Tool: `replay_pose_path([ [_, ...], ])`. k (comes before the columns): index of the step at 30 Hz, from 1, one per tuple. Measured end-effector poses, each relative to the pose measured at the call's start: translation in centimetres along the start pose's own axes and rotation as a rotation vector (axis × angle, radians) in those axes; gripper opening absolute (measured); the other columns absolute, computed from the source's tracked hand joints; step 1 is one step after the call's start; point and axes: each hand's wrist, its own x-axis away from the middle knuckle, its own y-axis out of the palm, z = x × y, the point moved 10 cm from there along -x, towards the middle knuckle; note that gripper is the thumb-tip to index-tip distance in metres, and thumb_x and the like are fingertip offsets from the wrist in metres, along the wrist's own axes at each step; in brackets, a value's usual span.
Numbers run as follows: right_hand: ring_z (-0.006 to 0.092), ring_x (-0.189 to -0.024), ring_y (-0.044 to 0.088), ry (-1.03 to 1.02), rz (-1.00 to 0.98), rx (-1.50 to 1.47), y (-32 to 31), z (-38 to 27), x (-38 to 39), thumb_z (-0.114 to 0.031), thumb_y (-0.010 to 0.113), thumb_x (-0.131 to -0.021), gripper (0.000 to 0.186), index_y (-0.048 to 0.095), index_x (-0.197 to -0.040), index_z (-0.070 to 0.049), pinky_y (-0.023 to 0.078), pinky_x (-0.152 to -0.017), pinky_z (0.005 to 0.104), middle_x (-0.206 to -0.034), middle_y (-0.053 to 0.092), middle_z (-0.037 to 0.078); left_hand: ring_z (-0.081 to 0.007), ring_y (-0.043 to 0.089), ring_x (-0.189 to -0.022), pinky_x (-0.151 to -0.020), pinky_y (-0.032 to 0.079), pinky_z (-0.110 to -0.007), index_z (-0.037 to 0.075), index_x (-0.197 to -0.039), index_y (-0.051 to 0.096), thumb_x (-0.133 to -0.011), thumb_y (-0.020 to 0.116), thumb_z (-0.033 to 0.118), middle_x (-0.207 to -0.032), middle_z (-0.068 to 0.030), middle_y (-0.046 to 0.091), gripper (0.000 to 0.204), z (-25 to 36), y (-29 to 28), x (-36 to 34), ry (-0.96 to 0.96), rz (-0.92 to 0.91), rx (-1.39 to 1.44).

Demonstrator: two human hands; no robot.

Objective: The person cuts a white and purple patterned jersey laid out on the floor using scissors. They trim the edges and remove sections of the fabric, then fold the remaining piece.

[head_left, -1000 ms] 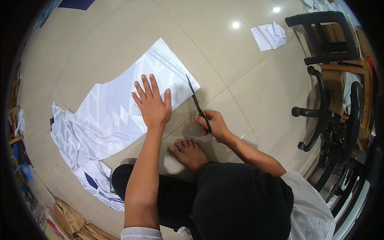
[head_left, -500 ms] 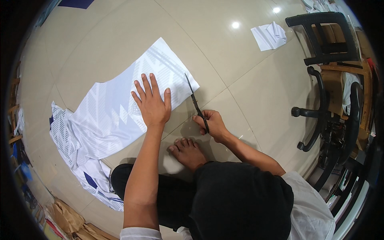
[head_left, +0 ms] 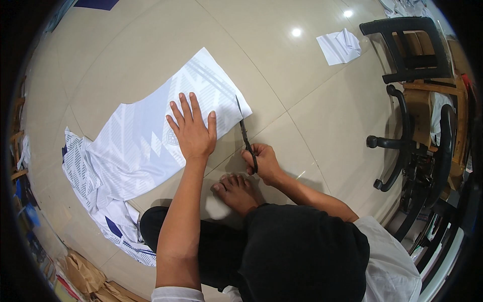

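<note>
A large piece of pale patterned fabric (head_left: 133,126) lies spread on the tiled floor. My left hand (head_left: 193,132) rests flat on it, fingers spread, palm down. In my right hand (head_left: 263,163) is a pair of black-handled scissors (head_left: 245,132), with fingers and thumb around the handles. The blades reach over the fabric's right end, close to its corner. From this angle I cannot tell whether the blades are parted. A bunched patterned cloth (head_left: 83,171) with dark blue patches joins or overlaps the fabric's left side.
My bare foot (head_left: 235,194) is just below the scissors. A folded white cloth piece (head_left: 339,48) lies on the floor at upper right. A black chair (head_left: 397,143) stands along the right side. Brown paper (head_left: 83,272) lies at lower left.
My right hand has shifted slightly left and toward me, and the scissors have turned a little more upright. My left hand stays flat on the fabric.
</note>
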Motion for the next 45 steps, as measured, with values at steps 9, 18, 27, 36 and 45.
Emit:
replay_pose_path([
  [9, 0.0111, -0.050, 0.060, 0.004, 0.027, -0.014, 0.7, -1.4, 0.1, -0.030, 0.081, -0.097, 0.034, 0.067, -0.083, -0.002, 0.044, -0.046, 0.0288, -0.063, 0.063, 0.003, -0.0507, 0.012, -0.170, -0.134, 0.008, -0.069, 0.007, -0.178, 0.027, -0.116, 0.039, 0.054, -0.184, -0.0227, 0.022, 0.078, -0.1, 0.0, 0.0, 0.001, -0.003, 0.019],
  [18, 0.0108, -0.051, 0.059, 0.000, 0.052, -0.064, 1.0, -0.8, -1.1, -0.028, 0.081, -0.097, 0.033, 0.066, -0.082, -0.003, 0.045, -0.047, 0.0286, -0.065, 0.063, 0.002, -0.0500, 0.012, -0.170, -0.134, 0.008, -0.069, 0.007, -0.178, 0.026, -0.117, 0.034, 0.058, -0.184, -0.0231, 0.022, 0.079, -0.2, 0.1, 0.0, -0.001, -0.007, 0.013],
  [27, 0.0105, -0.053, 0.059, -0.035, 0.057, -0.134, 2.4, -0.5, -0.8, -0.026, 0.078, -0.098, 0.029, 0.066, -0.086, -0.002, 0.046, -0.049, 0.0289, -0.068, 0.064, 0.003, -0.0505, 0.013, -0.170, -0.134, 0.008, -0.070, 0.007, -0.177, 0.028, -0.117, 0.033, 0.058, -0.184, -0.0233, 0.023, 0.079, -0.1, 0.0, 0.0, -0.004, -0.008, 0.028],
  [36, 0.0111, -0.055, 0.061, -0.032, 0.060, -0.145, 3.7, 0.3, -0.6, -0.027, 0.077, -0.101, 0.029, 0.066, -0.088, -0.003, 0.045, -0.047, 0.0291, -0.069, 0.065, 0.003, -0.0513, 0.013, -0.169, -0.134, 0.008, -0.071, 0.006, -0.177, 0.028, -0.118, 0.033, 0.058, -0.183, -0.0237, 0.023, 0.079, -0.1, -0.2, 0.0, 0.001, 0.000, 0.028],
  [45, 0.0126, -0.056, 0.062, -0.045, 0.057, -0.157, 3.8, -1.1, -1.1, -0.029, 0.078, -0.100, 0.031, 0.065, -0.086, -0.004, 0.049, -0.054, 0.0294, -0.068, 0.064, 0.003, -0.0510, 0.013, -0.169, -0.134, 0.008, -0.070, 0.007, -0.177, 0.027, -0.117, 0.034, 0.057, -0.184, -0.0232, 0.022, 0.079, -0.2, 0.0, 0.0, -0.005, -0.016, 0.012],
])
